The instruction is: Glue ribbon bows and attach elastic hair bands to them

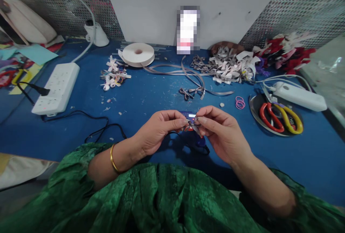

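Between my two hands is a small grey ribbon bow (192, 123), partly covered by the fingers. The thumb and forefinger of my left hand (164, 127) pinch its left side. On its right side, my right hand (221, 128) pinches it the same way. Just beneath the hands lies a dark blue corded device (198, 140) with a small red light; the hands hide much of it. Beyond them on the table, a grey ribbon bow (188, 92) rests beside a loose length of grey ribbon (199, 80).
A ribbon spool (145, 54) stands at the back, with small bows (111, 73) to its left. Bow piles (231, 65) lie back right. Scissors (280, 118), pink elastic bands (239, 103) and a white power strip (58, 85) flank the work area; a black cord (105, 127) runs left.
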Tool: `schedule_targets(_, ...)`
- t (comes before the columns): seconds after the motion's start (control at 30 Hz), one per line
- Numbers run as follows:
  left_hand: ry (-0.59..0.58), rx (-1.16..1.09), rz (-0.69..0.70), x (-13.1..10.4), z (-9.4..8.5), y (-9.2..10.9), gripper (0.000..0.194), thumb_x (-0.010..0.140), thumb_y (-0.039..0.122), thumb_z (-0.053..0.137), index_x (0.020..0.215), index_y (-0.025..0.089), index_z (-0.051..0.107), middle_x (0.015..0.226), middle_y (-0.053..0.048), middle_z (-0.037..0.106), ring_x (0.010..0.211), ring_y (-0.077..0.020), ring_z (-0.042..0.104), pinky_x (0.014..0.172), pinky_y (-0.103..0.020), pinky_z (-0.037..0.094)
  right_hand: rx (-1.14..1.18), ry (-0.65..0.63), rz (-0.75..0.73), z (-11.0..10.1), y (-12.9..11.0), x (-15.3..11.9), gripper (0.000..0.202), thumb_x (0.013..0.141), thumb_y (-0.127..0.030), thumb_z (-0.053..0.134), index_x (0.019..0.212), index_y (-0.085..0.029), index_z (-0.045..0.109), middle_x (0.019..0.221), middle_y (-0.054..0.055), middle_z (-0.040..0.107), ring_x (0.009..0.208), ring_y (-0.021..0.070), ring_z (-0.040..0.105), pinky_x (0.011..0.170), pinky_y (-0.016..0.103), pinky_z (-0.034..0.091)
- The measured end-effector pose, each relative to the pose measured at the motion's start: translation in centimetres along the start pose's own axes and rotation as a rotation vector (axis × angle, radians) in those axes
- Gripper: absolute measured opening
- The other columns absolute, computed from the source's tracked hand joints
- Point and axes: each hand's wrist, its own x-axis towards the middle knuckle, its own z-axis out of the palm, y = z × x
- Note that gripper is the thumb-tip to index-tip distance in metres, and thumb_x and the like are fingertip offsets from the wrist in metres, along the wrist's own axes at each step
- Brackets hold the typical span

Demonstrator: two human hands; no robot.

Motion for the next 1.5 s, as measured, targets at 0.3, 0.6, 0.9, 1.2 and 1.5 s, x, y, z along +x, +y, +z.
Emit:
schedule_targets(0.3, 0.072, 0.041, 0.101, -0.3, 0.3, 0.2, 0.03, 0.082, 0.045, 0.073, 0.087, 0.016, 0.068, 0.074, 0.001, 0.064, 0.066, -0.0103, 0.055, 0.064, -0.022, 0.042, 0.131, 0.007, 0.065, 0.0, -0.4, 0.1, 0.013, 0.074, -0.022, 0.08, 0.083, -0.02, 0.07, 0.069, -0.002, 0.064, 0.051, 0.0044, 0.05, 0.049, 0.017, 0.044)
schedule_targets(0.6, 0.049, 0.233, 0.121, -0.2, 0.0, -0.2, 0.013, 0.08, 0.027, 0.077, 0.083, 0.015, 0.074, 0.079, 0.001, 0.07, 0.072, -0.0097, 0.058, 0.073, -0.022, 0.045, 0.11, -0.03, 0.092, 0.0, 0.0, 0.2, 0.012, 0.076, -0.026, 0.078, 0.085, -0.019, 0.072, 0.073, -0.001, 0.065, 0.054, 0.0049, 0.051, 0.051, 0.017, 0.043)
schedule_targets(0.9, 0.077, 0.247, 0.121, -0.3, 0.1, 0.0, 0.012, 0.078, 0.026, 0.078, 0.082, 0.015, 0.074, 0.077, 0.001, 0.069, 0.071, -0.0091, 0.058, 0.072, -0.021, 0.044, -0.106, -0.019, -0.083, -0.3, 0.7, 0.3, 0.011, 0.082, -0.026, 0.075, 0.091, -0.021, 0.071, 0.071, -0.003, 0.062, 0.059, 0.0074, 0.055, 0.056, 0.02, 0.043)
schedule_targets(1.2, 0.155, 0.255, 0.154, -0.3, 0.3, 0.1, 0.01, 0.078, 0.024, 0.076, 0.078, 0.015, 0.073, 0.07, 0.002, 0.068, 0.066, -0.0093, 0.054, 0.067, -0.021, 0.042, -0.196, -0.034, -0.149, 0.3, 1.0, 0.4, 0.018, 0.082, -0.035, 0.073, 0.092, -0.021, 0.067, 0.076, -0.002, 0.065, 0.063, 0.0091, 0.058, 0.061, 0.022, 0.048)
schedule_targets(1.5, 0.242, 0.175, 0.275, 0.5, -0.6, 1.1, 0.011, 0.075, 0.026, 0.079, 0.077, 0.016, 0.073, 0.071, 0.001, 0.067, 0.067, -0.0101, 0.057, 0.068, -0.022, 0.043, -0.892, 0.11, -0.304, -2.0, -0.6, 0.6, 0.023, 0.089, -0.044, 0.06, 0.084, -0.022, 0.06, 0.072, -0.001, 0.062, 0.064, 0.014, 0.054, 0.062, 0.028, 0.04)
